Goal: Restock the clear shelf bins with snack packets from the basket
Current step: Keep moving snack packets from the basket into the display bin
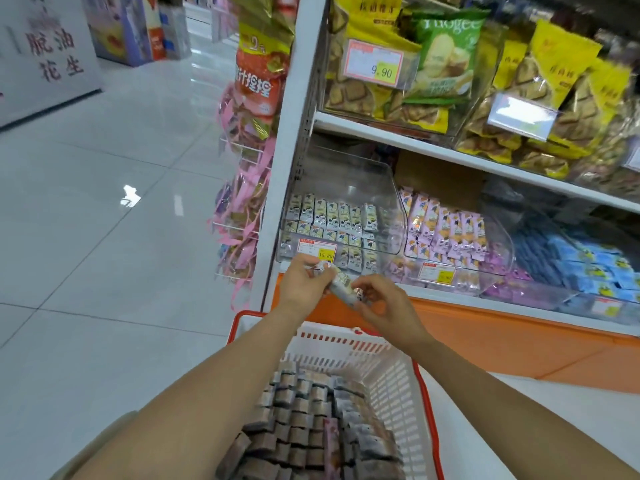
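Both hands were raised just beyond the far rim of the basket, toward the shelving. Left hand: fingers curled round one end of a short bundle of pale snack packets, thumb on top. Right hand: fingers bent, pinching the bundle's other end; fingertip contact partly hidden by the knuckles. The bundle ran slantwise between the two hands, above the basket's far rim and touching no bin.

Basket: white slatted walls, red-orange rim and handle, directly under the forearms. Inside lay many grey-brown packets in rough rows, blurred, with one pinkish packet among them.

Beyond the basket and higher, on the lowest shelf, the nearest clear bin held rows of pale green-and-white packets that looked like the bundle; they filled only its lower part. A red-and-yellow price tag hung on its front, just past the left hand. Further right of the basket, a second clear bin held pink and lilac packets. Right again sat a bin of blue packets, blurred.

An orange base panel ran behind the basket's far-right side. Well above the basket, an upper shelf carried yellow and green bags. Left of the basket were glossy pale floor tiles and a hanging rack of pink-ribboned sweets.
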The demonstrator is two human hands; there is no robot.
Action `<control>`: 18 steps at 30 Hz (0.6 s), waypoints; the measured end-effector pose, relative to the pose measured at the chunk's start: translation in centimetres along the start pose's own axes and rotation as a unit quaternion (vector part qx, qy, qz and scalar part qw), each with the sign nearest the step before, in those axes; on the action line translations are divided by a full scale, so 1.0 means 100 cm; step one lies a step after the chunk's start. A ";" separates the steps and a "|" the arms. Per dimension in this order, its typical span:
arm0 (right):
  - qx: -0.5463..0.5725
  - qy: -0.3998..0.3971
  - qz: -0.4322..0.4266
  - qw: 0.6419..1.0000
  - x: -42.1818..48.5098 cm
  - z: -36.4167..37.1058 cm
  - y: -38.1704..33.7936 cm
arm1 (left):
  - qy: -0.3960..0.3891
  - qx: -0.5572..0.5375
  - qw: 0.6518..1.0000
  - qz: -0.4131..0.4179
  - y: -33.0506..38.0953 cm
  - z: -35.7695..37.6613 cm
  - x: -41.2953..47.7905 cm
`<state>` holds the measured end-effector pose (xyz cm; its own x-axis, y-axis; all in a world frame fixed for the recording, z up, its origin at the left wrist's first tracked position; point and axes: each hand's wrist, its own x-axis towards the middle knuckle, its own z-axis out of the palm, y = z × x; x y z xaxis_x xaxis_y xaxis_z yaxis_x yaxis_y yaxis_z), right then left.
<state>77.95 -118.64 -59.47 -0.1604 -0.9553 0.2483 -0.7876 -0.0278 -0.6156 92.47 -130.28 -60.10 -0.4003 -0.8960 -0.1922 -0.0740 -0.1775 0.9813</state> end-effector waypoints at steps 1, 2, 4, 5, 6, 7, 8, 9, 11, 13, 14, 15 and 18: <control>0.002 0.011 0.001 1.000 0.004 -0.004 -0.003 | 0.002 0.039 0.998 0.038 0.004 0.000 0.001; 0.012 0.025 0.008 1.000 0.009 -0.008 -0.005 | 0.020 0.093 0.991 0.089 0.006 -0.001 0.003; 0.030 0.059 0.028 0.997 0.022 -0.016 -0.008 | 0.098 0.209 0.950 0.211 0.008 -0.005 0.010; 0.029 0.078 0.032 0.996 0.030 -0.019 -0.008 | 0.131 0.271 0.916 0.265 0.008 -0.009 0.013; 0.018 0.098 0.036 0.994 0.039 -0.022 -0.007 | 0.140 0.336 0.882 0.299 0.006 -0.013 0.018; 0.003 0.115 0.041 0.992 0.048 -0.025 -0.006 | 0.120 0.401 0.853 0.313 0.003 -0.017 0.022; -0.010 0.133 0.049 0.990 0.058 -0.027 -0.004 | 0.085 0.459 0.827 0.313 0.000 -0.020 0.027; -0.019 0.150 0.058 0.987 0.069 -0.028 -0.003 | 0.049 0.503 0.807 0.307 -0.002 -0.023 0.030; -0.039 0.176 0.079 0.980 0.092 -0.030 -0.001 | 0.014 0.550 0.780 0.300 -0.011 -0.028 0.036; -0.078 0.180 0.100 0.976 0.114 -0.029 0.006 | 0.015 0.585 0.750 0.308 -0.015 -0.032 0.038; -0.097 0.176 0.110 0.973 0.124 -0.027 0.010 | 0.016 0.604 0.734 0.309 -0.017 -0.033 0.039; -0.116 0.172 0.120 0.971 0.134 -0.025 0.014 | 0.018 0.617 0.724 0.309 -0.018 -0.034 0.041; -0.186 0.168 0.159 0.955 0.161 -0.019 0.029 | 0.017 0.610 0.725 0.319 -0.024 -0.033 0.049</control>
<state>71.98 -133.53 -55.80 -0.5588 -0.7478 0.3585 -0.8146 0.4139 -0.4063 93.70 -135.62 -63.40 -0.6881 -0.6499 0.3226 -0.6446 0.7517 0.1394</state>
